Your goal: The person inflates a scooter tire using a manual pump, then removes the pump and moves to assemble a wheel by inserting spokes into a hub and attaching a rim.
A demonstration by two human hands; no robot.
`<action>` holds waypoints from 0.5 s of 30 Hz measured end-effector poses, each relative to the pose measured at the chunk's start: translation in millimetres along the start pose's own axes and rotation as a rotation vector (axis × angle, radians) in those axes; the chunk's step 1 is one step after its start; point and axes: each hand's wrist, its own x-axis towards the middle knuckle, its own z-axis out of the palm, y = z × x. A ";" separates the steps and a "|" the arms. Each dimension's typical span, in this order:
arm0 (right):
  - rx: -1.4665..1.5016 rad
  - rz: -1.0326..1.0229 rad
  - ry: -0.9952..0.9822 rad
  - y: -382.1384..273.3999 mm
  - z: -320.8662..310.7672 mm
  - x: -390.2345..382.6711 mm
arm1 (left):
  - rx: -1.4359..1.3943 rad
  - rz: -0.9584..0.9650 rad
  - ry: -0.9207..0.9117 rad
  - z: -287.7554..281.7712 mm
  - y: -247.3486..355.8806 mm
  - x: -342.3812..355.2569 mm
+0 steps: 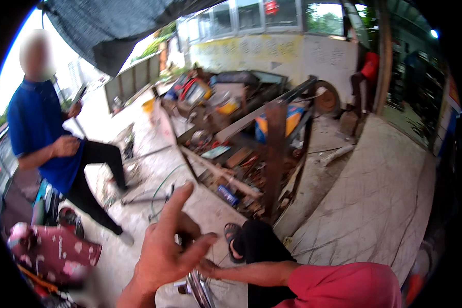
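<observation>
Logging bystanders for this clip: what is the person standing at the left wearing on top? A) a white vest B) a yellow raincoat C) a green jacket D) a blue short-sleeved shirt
D: the standing person at the left wears a blue short-sleeved shirt over dark trousers.

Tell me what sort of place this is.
Probably an outdoor repair or scrap yard: a scrap pile of metal and wood, a rusty steel frame, bare concrete floor, and a tarp overhead.
</observation>
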 end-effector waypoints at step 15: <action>-0.221 -0.219 -0.065 20.8 -7.1 -22.2 | -0.250 -1.002 0.804 6.1 -251.3 -344.5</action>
